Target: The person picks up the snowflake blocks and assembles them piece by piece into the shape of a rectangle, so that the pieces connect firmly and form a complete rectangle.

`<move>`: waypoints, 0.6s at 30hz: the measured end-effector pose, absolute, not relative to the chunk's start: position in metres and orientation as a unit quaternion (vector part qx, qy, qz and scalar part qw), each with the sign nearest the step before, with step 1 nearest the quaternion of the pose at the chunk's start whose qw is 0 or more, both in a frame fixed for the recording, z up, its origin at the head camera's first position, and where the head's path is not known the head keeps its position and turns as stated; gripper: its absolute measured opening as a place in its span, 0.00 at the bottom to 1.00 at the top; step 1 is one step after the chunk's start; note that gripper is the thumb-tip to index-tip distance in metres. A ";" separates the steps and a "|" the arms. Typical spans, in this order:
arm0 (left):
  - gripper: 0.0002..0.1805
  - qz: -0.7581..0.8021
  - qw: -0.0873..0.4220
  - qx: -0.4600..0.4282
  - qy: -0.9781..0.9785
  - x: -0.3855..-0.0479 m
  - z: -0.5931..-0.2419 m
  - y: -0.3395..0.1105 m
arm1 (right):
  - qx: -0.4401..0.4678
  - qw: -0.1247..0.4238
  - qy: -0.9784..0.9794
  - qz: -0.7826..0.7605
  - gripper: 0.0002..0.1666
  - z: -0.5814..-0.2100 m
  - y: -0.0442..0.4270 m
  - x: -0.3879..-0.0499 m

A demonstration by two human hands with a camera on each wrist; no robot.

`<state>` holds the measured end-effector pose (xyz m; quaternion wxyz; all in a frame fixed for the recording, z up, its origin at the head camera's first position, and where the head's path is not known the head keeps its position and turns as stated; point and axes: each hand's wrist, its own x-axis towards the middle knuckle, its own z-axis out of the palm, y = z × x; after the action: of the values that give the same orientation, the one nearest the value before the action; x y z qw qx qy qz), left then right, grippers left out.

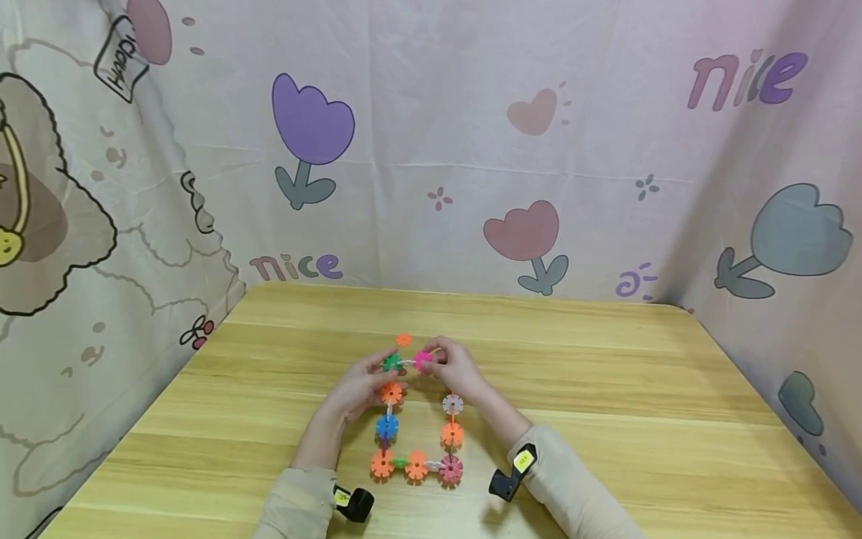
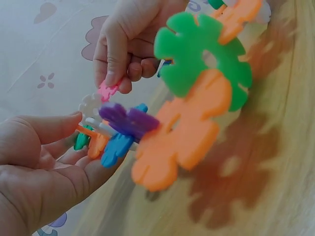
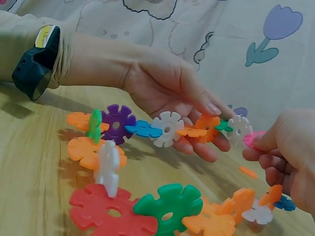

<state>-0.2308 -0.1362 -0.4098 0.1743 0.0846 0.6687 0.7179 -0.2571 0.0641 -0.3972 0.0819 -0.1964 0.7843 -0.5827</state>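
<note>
A chain of slotted plastic snowflake discs (image 1: 416, 466) in several colours bends round three sides on the table. With thumb and fingers, my left hand (image 1: 357, 391) holds its far left stretch, the thumb lying on an orange disc (image 3: 208, 121). A green disc (image 3: 223, 125) and a white disc (image 3: 239, 131) extend beyond that thumb. My right hand (image 1: 459, 370) pinches a pink disc (image 1: 423, 362) between thumb and fingers, against the white disc. Whether the two are fully slotted together I cannot tell. In the right wrist view, the fingers hide part of the pink disc.
A loose orange disc (image 1: 403, 340) lies on the wooden table (image 1: 572, 374) just beyond the hands. The chain's right side, with a pale disc (image 1: 453, 404), runs near my right wrist. A printed curtain (image 1: 431, 150) hangs behind the table.
</note>
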 end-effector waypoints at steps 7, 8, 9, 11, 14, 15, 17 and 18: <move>0.32 0.722 0.182 0.095 0.661 -0.231 -0.410 -0.136 | -0.199 0.092 0.769 -0.600 0.13 -0.381 0.066 -0.249; 0.32 0.722 0.183 0.095 0.660 -0.231 -0.410 -0.136 | -0.196 0.094 0.766 -0.605 0.13 -0.383 0.067 -0.251; 0.32 0.721 0.184 0.096 0.661 -0.232 -0.410 -0.137 | -0.196 0.094 0.763 -0.608 0.12 -0.387 0.067 -0.254; 0.32 0.716 0.187 0.099 0.665 -0.232 -0.410 -0.137 | -0.192 0.094 0.761 -0.613 0.12 -0.396 0.067 -0.259; 0.32 0.710 0.192 0.104 0.669 -0.232 -0.410 -0.138 | -0.192 0.090 0.766 -0.608 0.11 -0.406 0.068 -0.265; 0.32 0.710 0.193 0.107 0.669 -0.231 -0.411 -0.138 | -0.192 0.089 0.766 -0.607 0.10 -0.407 0.067 -0.266; 0.32 0.710 0.195 0.110 0.668 -0.231 -0.411 -0.139 | -0.186 0.090 0.768 -0.606 0.10 -0.408 0.067 -0.267; 0.32 0.710 0.196 0.111 0.667 -0.231 -0.412 -0.139 | -0.186 0.091 0.767 -0.607 0.10 -0.408 0.066 -0.267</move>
<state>-0.2312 -0.1395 -0.4118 0.1955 0.1109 0.6671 0.7103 -0.2666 0.0662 -0.4080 0.0913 -0.1856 0.7673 -0.6070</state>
